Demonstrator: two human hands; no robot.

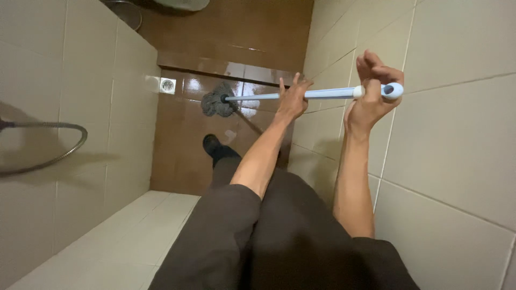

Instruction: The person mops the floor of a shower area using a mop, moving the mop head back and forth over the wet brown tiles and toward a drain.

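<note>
Beige tiled walls (457,134) flank wet brown floor (183,156). Mop (322,93) spans the stall, grey head at 11 o'clock beside drain (167,85). Hose (59,139) at 9. Left hand (293,99) wraps mid-handle; right hand (371,96) grip clamped at handle end

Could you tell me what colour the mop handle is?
Light blue; the mop handle shows in the head view.

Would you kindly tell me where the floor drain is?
Head view, upper left: the floor drain sits in the brown floor's corner by the beige wall, left of the mop head.
</note>
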